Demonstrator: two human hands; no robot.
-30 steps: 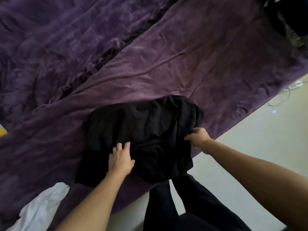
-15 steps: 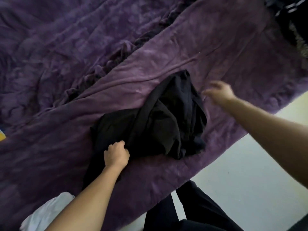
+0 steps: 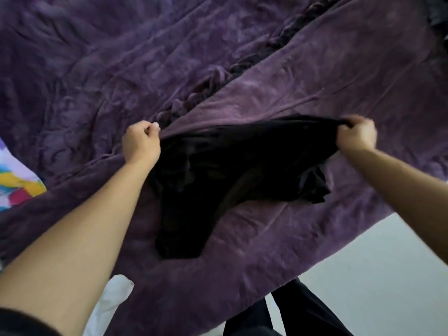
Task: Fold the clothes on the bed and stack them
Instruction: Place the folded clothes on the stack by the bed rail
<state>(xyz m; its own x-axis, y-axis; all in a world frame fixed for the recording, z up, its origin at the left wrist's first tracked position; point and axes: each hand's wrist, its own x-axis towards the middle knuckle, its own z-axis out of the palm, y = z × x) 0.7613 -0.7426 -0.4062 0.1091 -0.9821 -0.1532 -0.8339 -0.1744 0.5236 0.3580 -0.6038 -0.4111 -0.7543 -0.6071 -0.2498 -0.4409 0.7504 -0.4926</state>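
Bed (image 3: 266, 251), rumpled purple cover; pale floor (image 3: 375, 287) beyond its near edge. Left hand (image 3: 141, 144) and right hand (image 3: 355, 135) each fist-gripped on the black garment (image 3: 218, 170), stretched between them.

The garment (image 3: 218, 170) is plain black, the bed cover (image 3: 266, 98) mottled purple; a cloth (image 3: 111, 301) is white, another (image 3: 17, 183) splashed yellow, red, blue; the floor (image 3: 375, 275) is pale grey

Open blanket (image 3: 303, 76) beyond black garment (image 3: 218, 170)

Pale floor (image 3: 388, 275) lower right — multicoloured fabric (image 3: 17, 180) at left edge.
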